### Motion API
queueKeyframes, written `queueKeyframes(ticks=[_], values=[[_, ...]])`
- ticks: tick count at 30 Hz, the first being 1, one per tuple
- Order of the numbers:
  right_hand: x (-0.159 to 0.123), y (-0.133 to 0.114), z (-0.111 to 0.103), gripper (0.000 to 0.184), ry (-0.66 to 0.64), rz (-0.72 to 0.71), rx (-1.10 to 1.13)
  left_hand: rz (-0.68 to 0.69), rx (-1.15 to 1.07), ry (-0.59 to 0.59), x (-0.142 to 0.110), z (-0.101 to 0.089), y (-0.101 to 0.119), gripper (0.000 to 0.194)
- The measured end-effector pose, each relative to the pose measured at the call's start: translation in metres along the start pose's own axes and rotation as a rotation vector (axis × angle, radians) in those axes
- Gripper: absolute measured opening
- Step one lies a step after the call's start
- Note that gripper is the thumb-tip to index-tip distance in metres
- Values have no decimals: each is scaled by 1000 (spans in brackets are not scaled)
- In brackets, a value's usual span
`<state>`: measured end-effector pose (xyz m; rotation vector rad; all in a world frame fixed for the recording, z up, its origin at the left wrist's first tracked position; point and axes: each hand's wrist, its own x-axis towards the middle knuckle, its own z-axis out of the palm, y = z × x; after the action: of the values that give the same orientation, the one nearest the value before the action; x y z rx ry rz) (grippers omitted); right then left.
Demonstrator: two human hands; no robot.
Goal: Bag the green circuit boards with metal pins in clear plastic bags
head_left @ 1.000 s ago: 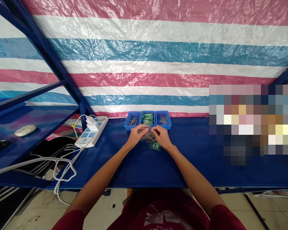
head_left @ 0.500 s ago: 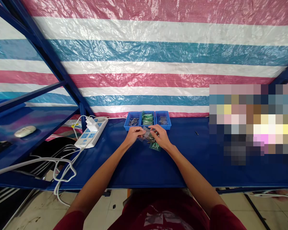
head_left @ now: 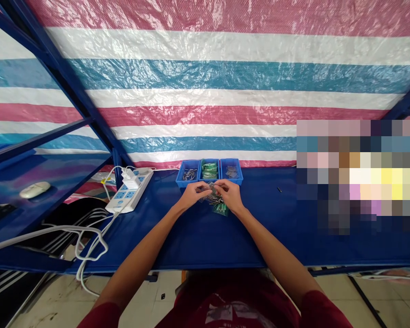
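"What are the hands busy with?"

"Handling a clear plastic bag (head_left: pixel 211 187) – the left hand (head_left: pixel 192 193) and right hand (head_left: pixel 230 193) each have a nearly closed grip, fingertips pinching its film. Dark slender pieces (head_left: pixel 217 200) and a green packet (head_left: pixel 221 209) lie just below."

"What would the next move call for?"

"A light, even hold, I'd judge, since thin film could slip or crumple."

"And around them?"

"A blue surface (head_left: pixel 205 243), with three blue trays (head_left: pixel 187 184) side by side behind the hands, holding metal pieces, green packets and clear ones. One small dark piece (head_left: pixel 279 189) sits well apart, right. A white power strip (head_left: pixel 133 196) lies left – striped sheeting (head_left: pixel 205 75) hangs behind."
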<state>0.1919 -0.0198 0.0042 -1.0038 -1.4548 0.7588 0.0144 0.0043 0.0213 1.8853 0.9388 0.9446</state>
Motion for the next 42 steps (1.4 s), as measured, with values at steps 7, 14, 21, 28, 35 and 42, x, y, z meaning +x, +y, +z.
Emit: queueKeyframes(ticks=[7, 14, 21, 28, 35, 42], values=[[-2, -4, 3, 20, -19, 68, 112, -18, -1, 40, 0, 1, 1, 32], [-2, -3, 1, 19, -30, 42, 56, -2, 33, 43, 1, 1, 2, 26], [-3, 1, -4, 25, -127, -252, -188, -103, -162, -42, 4, -4, -3, 30], [-2, 4, -3, 23, -83, -271, -340, -173, -309, -48, 5, -2, -2, 36], [0, 0, -4, 26, -1, -169, -286, 96, -89, 130, 6, -2, -3, 43], [1, 0, -4, 25, -37, -162, -253, 15, -154, 117, 5, -1, -5, 32]])
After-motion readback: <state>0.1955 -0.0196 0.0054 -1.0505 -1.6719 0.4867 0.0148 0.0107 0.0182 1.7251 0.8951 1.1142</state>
